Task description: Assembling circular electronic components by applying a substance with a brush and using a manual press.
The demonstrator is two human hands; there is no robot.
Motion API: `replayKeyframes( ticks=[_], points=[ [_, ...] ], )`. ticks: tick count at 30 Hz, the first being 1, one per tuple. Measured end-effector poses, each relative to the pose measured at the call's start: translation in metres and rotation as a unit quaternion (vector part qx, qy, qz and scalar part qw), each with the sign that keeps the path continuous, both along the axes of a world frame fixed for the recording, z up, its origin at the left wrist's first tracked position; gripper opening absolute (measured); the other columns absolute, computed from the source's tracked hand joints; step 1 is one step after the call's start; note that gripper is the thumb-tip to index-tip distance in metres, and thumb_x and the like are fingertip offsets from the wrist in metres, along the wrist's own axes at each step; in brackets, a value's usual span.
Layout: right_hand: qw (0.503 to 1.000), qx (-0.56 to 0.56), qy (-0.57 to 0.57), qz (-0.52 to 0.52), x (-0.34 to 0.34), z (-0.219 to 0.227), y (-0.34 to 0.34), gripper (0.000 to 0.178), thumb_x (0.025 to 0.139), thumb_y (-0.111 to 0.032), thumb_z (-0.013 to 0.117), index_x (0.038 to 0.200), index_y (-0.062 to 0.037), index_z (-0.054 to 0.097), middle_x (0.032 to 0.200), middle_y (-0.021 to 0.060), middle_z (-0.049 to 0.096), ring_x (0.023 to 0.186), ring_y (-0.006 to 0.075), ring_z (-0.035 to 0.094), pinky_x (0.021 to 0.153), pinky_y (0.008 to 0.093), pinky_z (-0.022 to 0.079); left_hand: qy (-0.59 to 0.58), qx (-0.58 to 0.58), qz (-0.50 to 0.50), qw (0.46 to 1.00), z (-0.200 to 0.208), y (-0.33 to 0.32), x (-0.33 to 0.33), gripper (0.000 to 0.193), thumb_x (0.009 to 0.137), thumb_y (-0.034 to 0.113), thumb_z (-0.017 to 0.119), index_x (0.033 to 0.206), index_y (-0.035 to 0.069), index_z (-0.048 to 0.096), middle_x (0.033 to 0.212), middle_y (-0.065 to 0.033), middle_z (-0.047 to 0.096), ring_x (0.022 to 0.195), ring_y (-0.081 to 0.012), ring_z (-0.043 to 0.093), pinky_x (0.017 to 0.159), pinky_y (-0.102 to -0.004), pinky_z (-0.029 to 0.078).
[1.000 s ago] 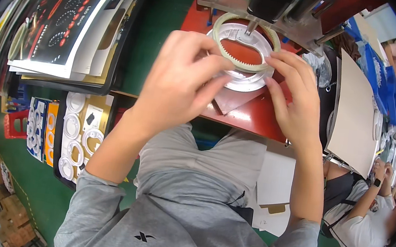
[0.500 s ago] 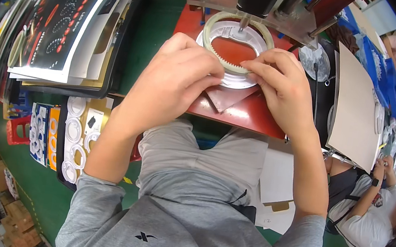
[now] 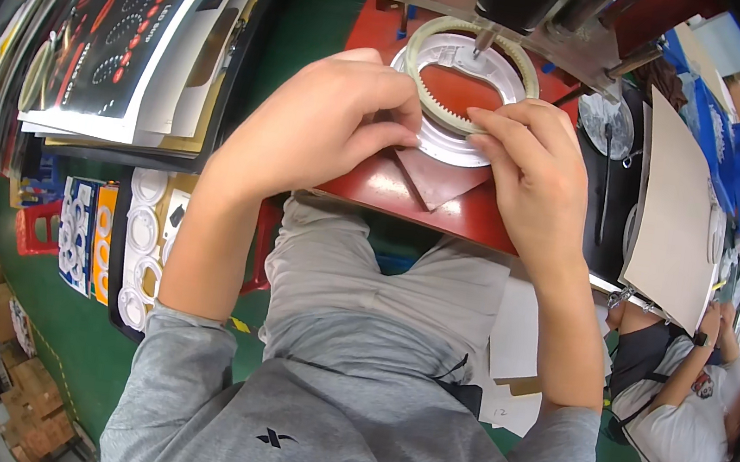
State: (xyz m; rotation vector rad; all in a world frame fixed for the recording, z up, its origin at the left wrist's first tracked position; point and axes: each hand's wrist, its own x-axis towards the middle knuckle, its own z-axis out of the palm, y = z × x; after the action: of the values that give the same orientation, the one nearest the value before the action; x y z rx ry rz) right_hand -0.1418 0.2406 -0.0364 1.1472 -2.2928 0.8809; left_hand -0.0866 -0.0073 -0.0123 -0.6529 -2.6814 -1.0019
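From the head camera, the left hand (image 3: 323, 127) rests on the near left rim of a white plastic ring (image 3: 462, 103), fingers curled together and pressing on its edge. The right hand (image 3: 532, 173) meets it from the near right, fingertips (image 3: 487, 125) bunched on the ring's toothed inner edge. The ring lies flat on a red work plate (image 3: 421, 200), under a grey metal fixture (image 3: 512, 7) (its tip points down at the ring's far rim). Stacked printed sheets (image 3: 125, 31) lie to the left, a tray of white rings (image 3: 139, 247) below them. A co-worker (image 3: 684, 403) sits at the right.
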Motion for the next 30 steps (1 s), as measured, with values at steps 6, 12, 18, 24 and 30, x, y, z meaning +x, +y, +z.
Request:
replayKeyframes(
  ticks=[6,12,18,24,30],
  points=[
    [1.0,0.011,0.003,0.009,-0.002,0.002,0.003,0.024,0.08,-0.005,0.084,0.103,-0.005,0.079,0.098,0.0067,0.07,0.095,0.0272,0.067,0.08,0.0394,0.056,0.033,0.01,-0.042,0.999,-0.01,-0.004,-0.004,0.01,0.084,0.006,0.081,0.091,0.003,0.075,0.092,-0.0076,0.071,0.086,-0.027,0.063,0.081,-0.037,0.053],
    [0.999,0.019,0.003,0.028,-0.005,0.004,0.002,0.025,0.079,-0.004,0.084,0.103,-0.0051,0.079,0.097,0.0069,0.07,0.095,0.0271,0.067,0.079,0.0384,0.056,0.164,-0.086,0.052,0.981,-0.02,0.009,0.031,0.023,0.081,0.005,0.082,0.104,0.003,0.079,0.112,-0.0102,0.072,0.106,-0.0329,0.069,0.09,-0.0398,0.057],
    [0.998,0.04,0.045,0.029,-0.004,0.006,0.002,0.026,0.076,-0.004,0.085,0.101,-0.0037,0.079,0.094,0.0068,0.07,0.093,0.0282,0.067,0.08,0.0396,0.055,0.138,-0.01,0.075,0.987,-0.028,0.011,0.03,0.028,0.083,0.003,0.081,0.11,0.002,0.078,0.115,-0.0111,0.074,0.113,-0.0313,0.071,0.094,-0.0409,0.058],
    [0.998,0.034,0.05,0.019,0.01,0.005,-0.005,0.026,0.077,-0.005,0.085,0.102,-0.0049,0.08,0.092,0.0059,0.069,0.089,0.0271,0.066,0.075,0.0395,0.052,0.143,0.002,0.088,0.986,-0.037,0.014,0.038,0.032,0.085,0.002,0.08,0.117,0.003,0.078,0.124,-0.0136,0.072,0.117,-0.0331,0.069,0.097,-0.041,0.057],
    [0.999,0.025,0.038,-0.006,0.024,0.002,-0.017,0.023,0.079,-0.007,0.084,0.1,-0.0038,0.079,0.089,0.005,0.067,0.084,0.0256,0.064,0.072,0.0387,0.05,0.158,0.045,0.13,0.978,-0.052,0.021,0.047,0.032,0.088,0.003,0.078,0.12,0.003,0.075,0.128,-0.0187,0.068,0.113,-0.0369,0.068,0.096,-0.0428,0.056]
  ],
)
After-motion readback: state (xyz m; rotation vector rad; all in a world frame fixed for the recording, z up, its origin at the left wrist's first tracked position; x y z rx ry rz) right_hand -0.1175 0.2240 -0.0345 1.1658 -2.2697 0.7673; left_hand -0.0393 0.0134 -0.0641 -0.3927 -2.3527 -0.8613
